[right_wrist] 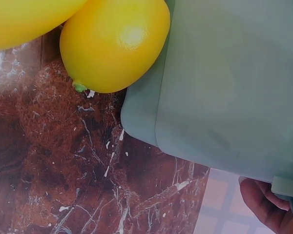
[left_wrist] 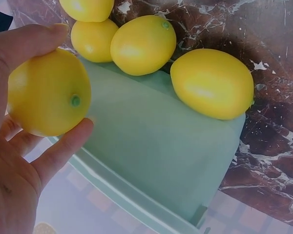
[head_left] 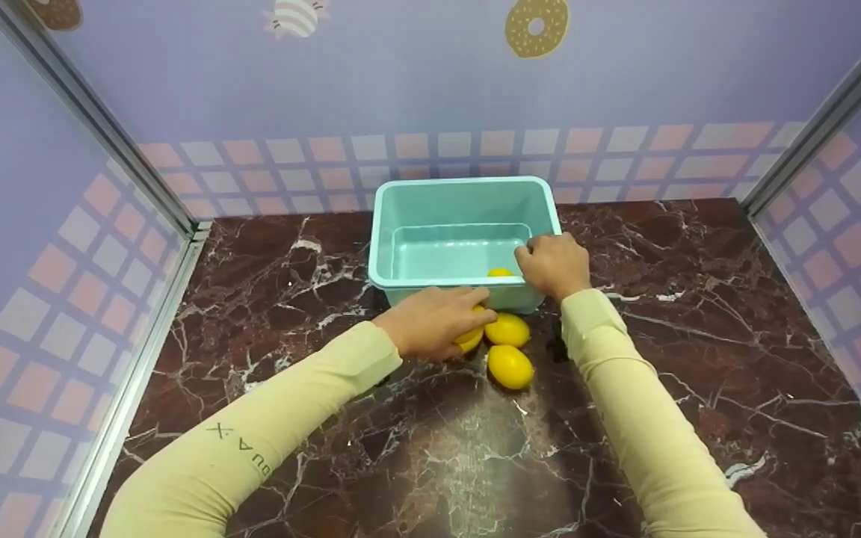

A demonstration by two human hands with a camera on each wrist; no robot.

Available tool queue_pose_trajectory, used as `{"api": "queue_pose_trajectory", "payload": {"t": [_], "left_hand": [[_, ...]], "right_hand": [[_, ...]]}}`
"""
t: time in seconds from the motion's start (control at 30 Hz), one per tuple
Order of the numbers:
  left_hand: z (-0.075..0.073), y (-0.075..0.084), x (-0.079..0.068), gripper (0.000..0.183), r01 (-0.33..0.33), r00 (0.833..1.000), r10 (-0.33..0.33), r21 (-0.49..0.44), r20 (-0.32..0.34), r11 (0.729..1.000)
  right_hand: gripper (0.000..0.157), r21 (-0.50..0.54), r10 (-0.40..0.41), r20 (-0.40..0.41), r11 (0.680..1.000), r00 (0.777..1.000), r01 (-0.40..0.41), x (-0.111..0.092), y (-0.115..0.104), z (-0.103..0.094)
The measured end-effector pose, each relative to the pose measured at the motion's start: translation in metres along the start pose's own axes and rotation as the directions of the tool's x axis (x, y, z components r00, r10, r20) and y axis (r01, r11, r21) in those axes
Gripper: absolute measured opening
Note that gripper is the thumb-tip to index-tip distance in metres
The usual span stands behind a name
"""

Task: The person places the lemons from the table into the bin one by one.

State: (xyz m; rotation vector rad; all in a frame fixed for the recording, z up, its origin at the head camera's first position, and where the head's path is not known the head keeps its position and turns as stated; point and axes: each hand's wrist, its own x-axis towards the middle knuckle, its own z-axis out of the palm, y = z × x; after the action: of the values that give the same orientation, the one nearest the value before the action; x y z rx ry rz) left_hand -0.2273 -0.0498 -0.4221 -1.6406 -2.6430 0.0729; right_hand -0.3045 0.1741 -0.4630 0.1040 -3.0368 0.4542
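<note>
My left hand holds a yellow lemon between thumb and fingers, just in front of a light teal plastic bin. In the left wrist view, the lemon's green stem end faces the camera. My right hand grips the bin's rim at its front right corner; some of its fingers show below the rim in the right wrist view. One lemon lies inside the bin by the front wall. Further lemons rest on the table, one close against the bin's outer wall.
Under everything is a dark red marbled tabletop with white veins. The bin stands near the back wall, which is purple with a checked band. Side panels with metal edges bound the table left and right.
</note>
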Motion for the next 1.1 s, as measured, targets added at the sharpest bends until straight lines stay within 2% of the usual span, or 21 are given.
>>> {"api": "queue_pose_trajectory", "payload": {"t": [0.33,0.6,1.1], "left_hand": [[-0.008,-0.002,0.002,0.040,0.011,1.000,-0.011,0.005,-0.016,1.000],[-0.014,-0.003,0.005,0.039,0.025,1.000,-0.025,0.012,0.019,1.000],[-0.022,-0.009,0.010,0.043,0.044,0.999,-0.045,0.034,0.018,0.998]], "right_hand": [[0.042,0.023,-0.006,-0.002,1.000,1.000,0.006,-0.001,0.001,0.000],[0.042,0.009,0.000,-0.007,1.000,1.000,0.000,-0.001,0.000,0.001],[0.044,0.002,-0.013,-0.016,1.000,1.000,0.013,-0.001,0.001,0.002]]}}
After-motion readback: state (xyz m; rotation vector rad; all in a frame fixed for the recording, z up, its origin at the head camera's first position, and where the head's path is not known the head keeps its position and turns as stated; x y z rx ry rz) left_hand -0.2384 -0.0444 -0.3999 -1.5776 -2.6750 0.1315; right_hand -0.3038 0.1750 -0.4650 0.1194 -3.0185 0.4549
